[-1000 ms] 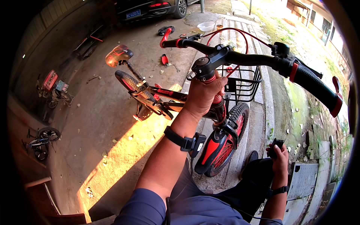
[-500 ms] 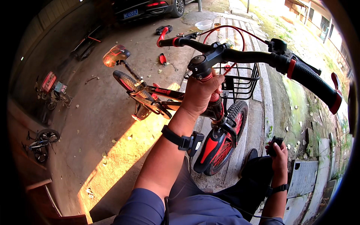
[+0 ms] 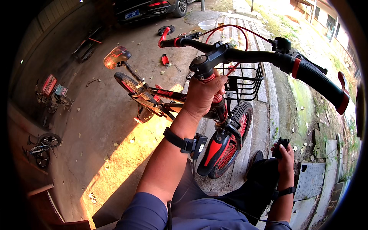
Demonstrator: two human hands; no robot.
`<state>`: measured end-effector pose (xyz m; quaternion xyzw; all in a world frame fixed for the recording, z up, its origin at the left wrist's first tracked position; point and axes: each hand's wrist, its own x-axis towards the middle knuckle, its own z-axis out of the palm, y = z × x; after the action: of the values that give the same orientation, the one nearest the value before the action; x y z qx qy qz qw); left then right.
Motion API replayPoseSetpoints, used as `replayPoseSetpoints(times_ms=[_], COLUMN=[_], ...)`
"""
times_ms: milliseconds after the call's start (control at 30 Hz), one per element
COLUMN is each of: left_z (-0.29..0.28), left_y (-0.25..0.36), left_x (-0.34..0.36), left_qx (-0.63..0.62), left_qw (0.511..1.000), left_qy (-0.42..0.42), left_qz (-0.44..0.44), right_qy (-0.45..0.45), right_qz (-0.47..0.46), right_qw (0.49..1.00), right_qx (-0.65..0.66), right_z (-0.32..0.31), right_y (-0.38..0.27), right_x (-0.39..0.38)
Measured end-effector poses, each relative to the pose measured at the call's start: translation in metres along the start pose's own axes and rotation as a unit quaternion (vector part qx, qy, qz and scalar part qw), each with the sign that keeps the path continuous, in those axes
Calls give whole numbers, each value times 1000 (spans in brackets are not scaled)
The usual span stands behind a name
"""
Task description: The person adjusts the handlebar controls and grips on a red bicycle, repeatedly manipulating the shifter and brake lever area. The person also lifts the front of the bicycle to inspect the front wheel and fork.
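A small black and red bicycle stands before me, its handlebar (image 3: 251, 57) running across the upper middle. My left hand (image 3: 204, 94) is closed round the red and black steering tube just under the stem (image 3: 201, 66). Below that hand are the front wheel (image 3: 242, 115) and its black and red mudguard (image 3: 212, 153). Down at the right, beside my knee, my right hand (image 3: 285, 160) grips a small black brush (image 3: 281, 144) with a toothed or bristled upper edge. The brush is apart from the bicycle. Toward the left rise the patterned saddle (image 3: 117, 57) and the rear wheel (image 3: 130, 83).
A black wire basket (image 3: 245, 78) hangs at the bicycle's front. Beyond are a red object (image 3: 165, 59), a white basin (image 3: 207, 25) and a parked car (image 3: 153, 10). Small toy-like vehicles (image 3: 53, 92) stand at the left. Stone slabs (image 3: 264, 126) lie under the front wheel.
Almost nothing differs. The bicycle's handlebar and my left hand appear shifted very slightly left in view; both hands keep their grips.
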<state>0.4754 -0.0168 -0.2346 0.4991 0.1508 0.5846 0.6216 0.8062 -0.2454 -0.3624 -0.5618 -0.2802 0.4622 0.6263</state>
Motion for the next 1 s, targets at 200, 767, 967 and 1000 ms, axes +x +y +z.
replayPoseSetpoints(times_ms=[200,767,967,1000], left_z=[-1,4,4,5], left_y=[1,4,6,6], left_x=[0,0,-1,-1], left_qx=[0,17,16,16], left_qw=[1000,1000,1000,1000], left_qy=[-4,3,-1,3], left_qz=[0,1,-7,-9], right_qy=[1,-10,-6,-4], right_qz=[-2,-4,-3,-5], right_qw=[1000,1000,1000,1000], right_qx=[-1,-21,-23,-23], right_z=[3,-5,-2,-2], right_y=[-2,2,0,0], right_x=[-1,2,0,0])
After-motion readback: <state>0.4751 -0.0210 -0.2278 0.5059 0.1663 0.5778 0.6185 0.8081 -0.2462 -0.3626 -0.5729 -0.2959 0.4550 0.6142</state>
